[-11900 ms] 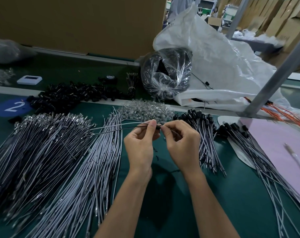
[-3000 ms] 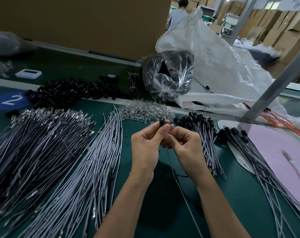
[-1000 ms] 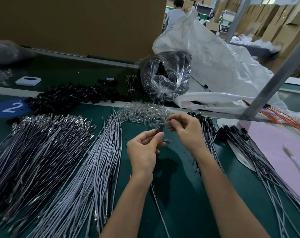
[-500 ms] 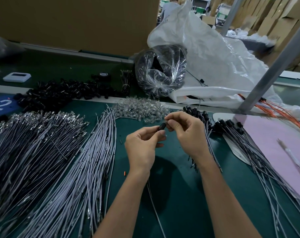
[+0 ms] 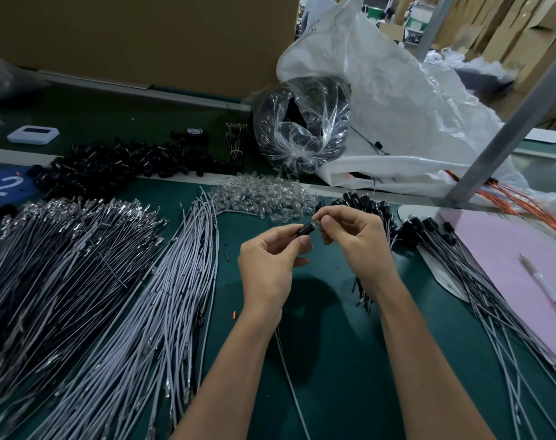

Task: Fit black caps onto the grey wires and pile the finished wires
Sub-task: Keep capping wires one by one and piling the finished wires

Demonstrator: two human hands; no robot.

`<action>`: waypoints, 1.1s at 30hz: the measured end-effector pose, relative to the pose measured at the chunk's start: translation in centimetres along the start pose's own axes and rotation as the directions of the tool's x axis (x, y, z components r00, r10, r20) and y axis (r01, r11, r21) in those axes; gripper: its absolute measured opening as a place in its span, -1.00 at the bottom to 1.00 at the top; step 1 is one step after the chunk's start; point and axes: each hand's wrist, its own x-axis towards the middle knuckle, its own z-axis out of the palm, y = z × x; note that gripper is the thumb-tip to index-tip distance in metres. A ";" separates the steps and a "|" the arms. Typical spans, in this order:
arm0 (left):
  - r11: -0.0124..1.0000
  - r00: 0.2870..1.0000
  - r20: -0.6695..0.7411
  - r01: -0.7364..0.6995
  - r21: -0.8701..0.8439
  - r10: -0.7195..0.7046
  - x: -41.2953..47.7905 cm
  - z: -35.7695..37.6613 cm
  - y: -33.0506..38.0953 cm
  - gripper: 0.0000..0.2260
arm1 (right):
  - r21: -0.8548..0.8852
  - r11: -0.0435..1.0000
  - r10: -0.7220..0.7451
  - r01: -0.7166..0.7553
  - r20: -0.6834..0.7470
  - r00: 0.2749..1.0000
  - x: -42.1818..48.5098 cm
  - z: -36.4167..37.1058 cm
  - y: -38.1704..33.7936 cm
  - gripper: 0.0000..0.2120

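Left hand (image 5: 267, 265): your thumb and forefinger pinch a short black cylindrical plastic cap (image 5: 306, 230), and the other fingers curl loosely beneath it. Right hand (image 5: 356, 242): thumb and forefinger are closed on a small pale piece (image 5: 315, 222) at the cap's far end. It is too small to identify.

Position: you hold the cap in the air over the dark green bench (image 5: 334, 360), between your two hands and just in front of the heap of small clear plastic pieces (image 5: 261, 198).

Reasoning (judgement):
- Raised and central, the joint sits directly under your eyes.
- A fingertip pinch leaves the cap's end exposed for the other hand to work.
- The stock is laid out by reach. The fan of long thin uncapped grey wires (image 5: 162, 312) lies to your left and the heap of loose black caps (image 5: 121, 163) at far left.
- The bundle of capped wires (image 5: 365, 206) lies just beyond your right hand, so a finished piece can go down there without crossing your arms.

Orientation: the cap's long axis runs from lower left to upper right, slightly tilted. One end is in your left fingertips and the other faces your right fingertips. A single thin grey wire (image 5: 289, 382) emerges below your left wrist and trails across the bench toward you. Your palm hides its upper run, so I cannot confirm that it enters the cap, though it probably does. The capped wires lie with caps away from you and tails toward you.
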 end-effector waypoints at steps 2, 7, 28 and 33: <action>1.000 1.000 0.008 0.005 -0.011 -0.005 0.0 0.0 0.0 -0.85 | -0.018 1.000 0.014 -0.014 0.008 1.000 -0.1 0.0 0.2 -0.81; 0.997 1.000 0.022 0.017 -0.078 -0.015 -0.2 0.0 0.1 -0.89 | -0.061 0.998 0.034 -0.034 0.001 0.999 -0.1 -0.1 0.4 -0.80; 0.999 0.999 0.040 -0.026 -0.032 0.027 -0.4 -0.2 -0.1 -0.92 | 0.000 0.996 0.085 -0.086 0.092 0.992 -0.2 -0.7 0.0 -0.81; 0.992 0.994 0.025 -0.106 0.064 0.105 -0.1 0.0 -0.2 -0.90 | -0.077 0.994 0.088 -0.082 0.075 0.993 -0.2 -0.9 0.0 -0.78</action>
